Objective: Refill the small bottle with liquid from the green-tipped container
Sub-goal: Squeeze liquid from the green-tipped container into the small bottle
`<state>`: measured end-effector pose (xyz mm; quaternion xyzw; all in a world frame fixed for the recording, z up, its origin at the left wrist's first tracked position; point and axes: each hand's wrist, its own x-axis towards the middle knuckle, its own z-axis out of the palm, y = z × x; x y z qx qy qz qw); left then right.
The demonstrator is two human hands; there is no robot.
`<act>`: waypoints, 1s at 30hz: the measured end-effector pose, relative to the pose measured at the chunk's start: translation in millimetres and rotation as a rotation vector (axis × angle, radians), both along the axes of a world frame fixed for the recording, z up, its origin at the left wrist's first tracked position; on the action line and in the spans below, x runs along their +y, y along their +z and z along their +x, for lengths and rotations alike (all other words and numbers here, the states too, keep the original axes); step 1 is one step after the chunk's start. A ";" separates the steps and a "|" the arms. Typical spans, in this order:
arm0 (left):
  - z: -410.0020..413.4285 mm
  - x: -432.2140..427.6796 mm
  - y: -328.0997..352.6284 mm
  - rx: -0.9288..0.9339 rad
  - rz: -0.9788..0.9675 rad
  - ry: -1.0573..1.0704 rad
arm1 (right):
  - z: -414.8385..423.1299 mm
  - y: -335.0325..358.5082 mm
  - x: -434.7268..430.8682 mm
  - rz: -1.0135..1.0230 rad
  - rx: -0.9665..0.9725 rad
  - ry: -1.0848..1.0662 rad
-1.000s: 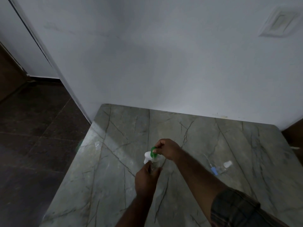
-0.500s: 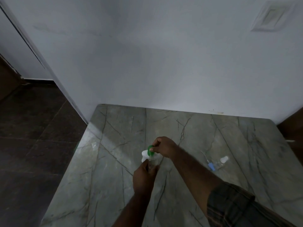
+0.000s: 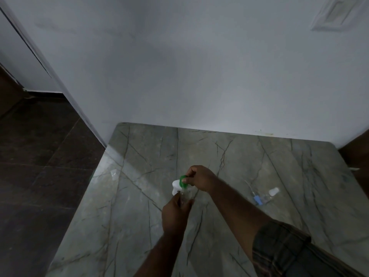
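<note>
1. Remaining unchanged: left hand (image 3: 175, 215) is gripping the small bottle (image 3: 186, 196) upright over the desk (image 3: 259, 156).
2. Right hand (image 3: 200, 179) is pinching the green-tipped container (image 3: 177, 185) at the bottle's mouth; refilling is likely continuing.

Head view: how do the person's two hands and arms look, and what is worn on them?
The left hand and the right hand are bare: no glove, ring or watch shows. The right arm wears a dark checked sleeve that ends near the elbow, with nothing worn below it. The left forearm is uncovered too; no sleeve shows on it in this view.
</note>
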<state>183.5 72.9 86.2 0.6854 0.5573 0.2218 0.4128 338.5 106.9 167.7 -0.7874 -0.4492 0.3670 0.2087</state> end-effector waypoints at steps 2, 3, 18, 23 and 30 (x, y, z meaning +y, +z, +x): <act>0.3 0.9 4.1 0.006 0.008 0.000 | 1.4 3.7 1.2 -0.003 0.006 -0.002; 1.0 1.4 6.9 0.006 0.011 -0.001 | 2.2 6.1 2.0 -0.005 0.008 -0.002; -0.4 -0.8 6.8 -0.011 -0.032 -0.002 | -1.6 3.0 1.3 -0.021 -0.014 0.007; 0.9 1.9 9.9 -0.003 -0.021 -0.009 | 3.1 12.1 3.8 -0.029 0.017 -0.001; -0.3 1.6 5.2 0.018 0.008 -0.017 | -1.0 2.3 3.0 -0.033 -0.007 -0.019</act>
